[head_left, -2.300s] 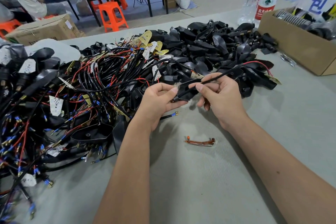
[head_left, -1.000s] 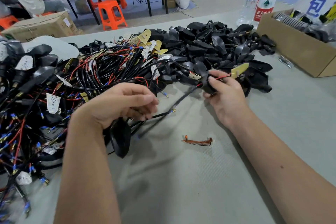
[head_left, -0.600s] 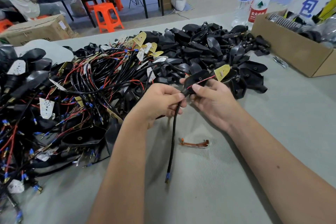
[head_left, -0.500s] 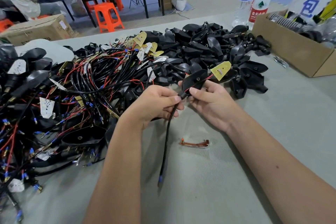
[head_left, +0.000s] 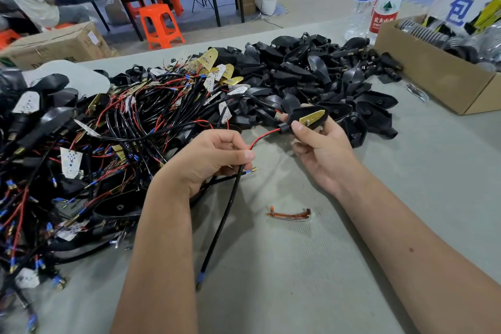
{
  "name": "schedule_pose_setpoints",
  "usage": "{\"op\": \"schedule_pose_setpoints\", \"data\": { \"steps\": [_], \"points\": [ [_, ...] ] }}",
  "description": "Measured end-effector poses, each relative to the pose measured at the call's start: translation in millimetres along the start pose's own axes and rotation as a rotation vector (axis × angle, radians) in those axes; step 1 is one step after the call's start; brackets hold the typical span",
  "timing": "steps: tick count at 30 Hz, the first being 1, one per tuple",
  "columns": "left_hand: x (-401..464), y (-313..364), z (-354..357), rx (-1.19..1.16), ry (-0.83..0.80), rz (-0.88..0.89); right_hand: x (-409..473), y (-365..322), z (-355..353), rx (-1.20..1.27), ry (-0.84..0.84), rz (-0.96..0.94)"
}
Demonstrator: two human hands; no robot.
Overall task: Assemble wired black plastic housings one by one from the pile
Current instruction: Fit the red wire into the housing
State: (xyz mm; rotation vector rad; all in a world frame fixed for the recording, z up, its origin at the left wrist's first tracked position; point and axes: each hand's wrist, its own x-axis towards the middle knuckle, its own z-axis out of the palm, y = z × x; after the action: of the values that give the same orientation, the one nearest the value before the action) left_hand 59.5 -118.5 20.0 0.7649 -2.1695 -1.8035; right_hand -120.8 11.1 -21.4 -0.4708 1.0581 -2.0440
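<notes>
The housing (head_left: 303, 116) was gripped by the right hand (head_left: 322, 149) while its wires (head_left: 264, 137) were pinched taut by the left hand (head_left: 211, 160), presumably for seating.

A grey-green table (head_left: 298, 266) carried a tangled pile of wired black housings (head_left: 122, 127) on its left and a heap of bare black housings (head_left: 311, 73) further back. A small orange clip (head_left: 288, 215) lay alone near the middle, with a cardboard box (head_left: 433, 73) and two water bottles (head_left: 379, 0) at the far right.
</notes>
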Motion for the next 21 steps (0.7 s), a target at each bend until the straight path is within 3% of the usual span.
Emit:
{"op": "schedule_pose_setpoints", "data": {
  "steps": [10,18,21],
  "points": [
    [0,-4,-4,0.169,-0.049,-0.041,-5,-1,2,-0.029,-0.116,0.065],
    [15,1,23,0.069,0.018,-0.055,-4,4,5,-0.290,-0.053,-0.004],
    [18,1,30,0.038,0.039,-0.054,-7,-1,4,-0.251,-0.083,0.000]
  ]
}}
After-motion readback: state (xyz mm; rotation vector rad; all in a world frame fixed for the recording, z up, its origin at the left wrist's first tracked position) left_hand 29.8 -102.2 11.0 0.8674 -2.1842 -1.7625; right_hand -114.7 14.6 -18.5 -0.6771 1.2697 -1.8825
